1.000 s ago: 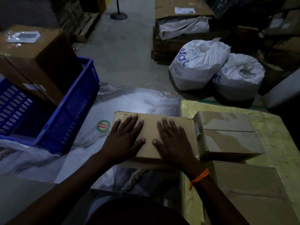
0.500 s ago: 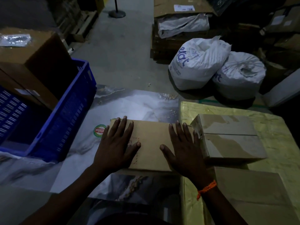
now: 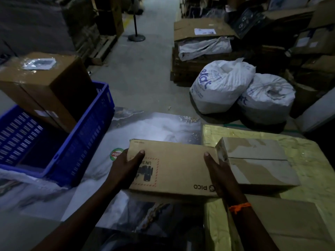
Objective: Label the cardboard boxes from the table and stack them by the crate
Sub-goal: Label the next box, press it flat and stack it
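Note:
A flat brown cardboard box point(image 3: 175, 165) with "PICO" print and a red-bordered battery mark sits in front of me, over the marble-patterned table sheet point(image 3: 154, 125). My left hand point(image 3: 125, 169) grips its left edge with the thumb on top. My right hand point(image 3: 215, 171) grips its right edge, thumb on top as well. A second cardboard box point(image 3: 257, 160) lies touching it on the right, on a yellow wrapped surface point(image 3: 308, 156). A third box point(image 3: 290, 220) lies nearer me on the right. The blue crate point(image 3: 87, 134) stands at the left.
A large brown box point(image 3: 41, 87) with a plastic sleeve on top leans in the blue crate. Two white sacks point(image 3: 223, 86) sit on the floor beyond the table. Pallets and cartons line both sides of the aisle, with a stand base point(image 3: 136, 37) far back.
Both hands moved from lying flat on top of the box to gripping its left and right edges. The box top with its print is now uncovered.

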### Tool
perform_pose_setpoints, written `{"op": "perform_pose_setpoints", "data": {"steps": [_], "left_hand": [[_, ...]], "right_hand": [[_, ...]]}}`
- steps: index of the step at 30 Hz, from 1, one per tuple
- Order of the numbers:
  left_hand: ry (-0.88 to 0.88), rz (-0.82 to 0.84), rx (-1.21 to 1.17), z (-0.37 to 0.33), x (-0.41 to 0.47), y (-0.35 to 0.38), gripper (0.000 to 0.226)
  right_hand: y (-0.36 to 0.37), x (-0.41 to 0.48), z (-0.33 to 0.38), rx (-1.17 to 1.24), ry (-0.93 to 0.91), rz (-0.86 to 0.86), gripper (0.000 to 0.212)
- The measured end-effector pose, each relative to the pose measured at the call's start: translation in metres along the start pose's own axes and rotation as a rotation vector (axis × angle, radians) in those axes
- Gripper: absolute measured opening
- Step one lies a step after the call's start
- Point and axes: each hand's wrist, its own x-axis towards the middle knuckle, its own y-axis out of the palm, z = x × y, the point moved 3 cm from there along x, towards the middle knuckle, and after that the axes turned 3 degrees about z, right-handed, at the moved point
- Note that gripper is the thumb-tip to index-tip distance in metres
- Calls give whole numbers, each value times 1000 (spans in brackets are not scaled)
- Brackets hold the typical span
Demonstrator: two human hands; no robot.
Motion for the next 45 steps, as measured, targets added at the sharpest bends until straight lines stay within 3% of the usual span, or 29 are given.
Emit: {"op": "perform_pose_setpoints", "data": {"steps": [3, 5, 7, 11, 14, 17, 20, 24, 26, 29, 33, 36, 40, 45], "left_hand": [[163, -53, -61, -21, -2, 1, 29], [271, -59, -96, -34, 2, -1, 18], [304, -47, -139, -36, 11, -6, 32], [89, -70, -300, -7, 22, -9, 43], [-11, -80, -280, 28, 20, -5, 60], [-67, -171, -210, 57, 11, 0, 34], [-66, -175, -208, 72, 1, 4, 40], [-76, -209, -159, 74, -3, -2, 19], [-77, -225, -114, 79, -9, -4, 21], [-68, -209, -73, 84, -15, -3, 25], [314, -222, 334, 58, 6, 15, 48], [547, -104, 674, 33, 30, 44, 58], [468, 98, 868, 28, 52, 73, 72], [503, 38, 938, 37, 54, 72, 63]], "right_hand": [[-1, 1, 10, -42, -55, -86, 26], [-2, 6, 18, -92, -76, -132, 68], [-3, 15, 24, -61, -84, -174, 94], [5, 23, 17, 73, -85, -139, 48], [14, 31, -20, 21, -68, -130, 61], [17, 28, -51, -11, -58, -120, 53], [16, 18, -72, -9, -49, -124, 49], [11, 14, -83, -11, -50, -187, 40], [9, 9, -83, -37, -61, -196, 36], [13, 2, -76, -155, -110, -192, 43], [47, 10, -54, -637, -436, -251, 75], [95, 34, -37, -900, -534, -37, 85], [134, 60, -35, -1141, -533, 78, 73], [133, 66, -48, -1173, -590, 23, 72]]}}
